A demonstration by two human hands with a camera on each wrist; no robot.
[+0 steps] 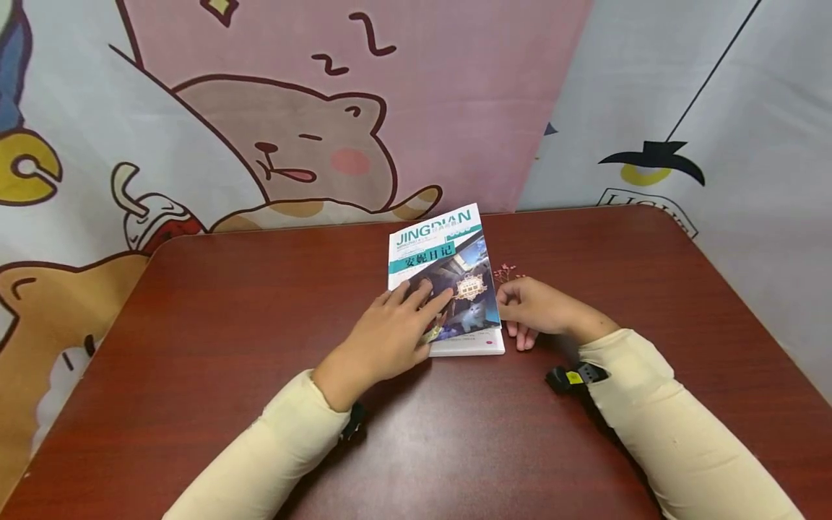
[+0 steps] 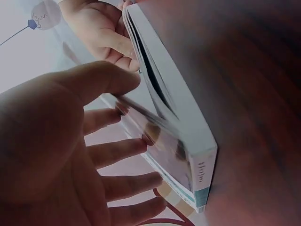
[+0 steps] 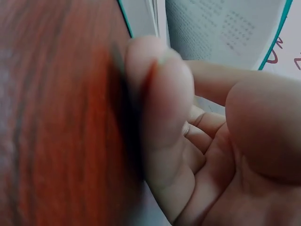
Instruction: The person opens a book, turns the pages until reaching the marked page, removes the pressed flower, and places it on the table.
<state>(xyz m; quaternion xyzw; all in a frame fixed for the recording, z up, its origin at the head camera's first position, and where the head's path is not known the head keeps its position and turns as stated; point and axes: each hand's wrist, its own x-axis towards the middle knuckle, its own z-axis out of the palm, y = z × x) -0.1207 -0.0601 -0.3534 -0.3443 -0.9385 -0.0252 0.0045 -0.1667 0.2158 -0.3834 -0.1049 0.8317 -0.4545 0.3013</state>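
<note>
A paperback book (image 1: 442, 253) with a white, teal and dark illustrated cover lies on the table. Its upper part is lifted, and printed text shows on an inner page (image 3: 225, 28) in the right wrist view. My left hand (image 1: 396, 325) holds the raised part, fingers spread over the cover and thumb (image 2: 113, 80) at the lower edge by the gap. At the book's right side, my right hand (image 1: 536, 310) has thumb and index finger together, pinching a small sprig of pink flowers (image 1: 505, 273). The sprig's stem is hidden by the fingers.
The reddish-brown wooden table (image 1: 481, 433) spreads around the book. Behind it hangs a cartoon-printed cloth (image 1: 481, 94), close to the table's far edge. A black wrist strap (image 1: 575, 377) sits below the right wrist.
</note>
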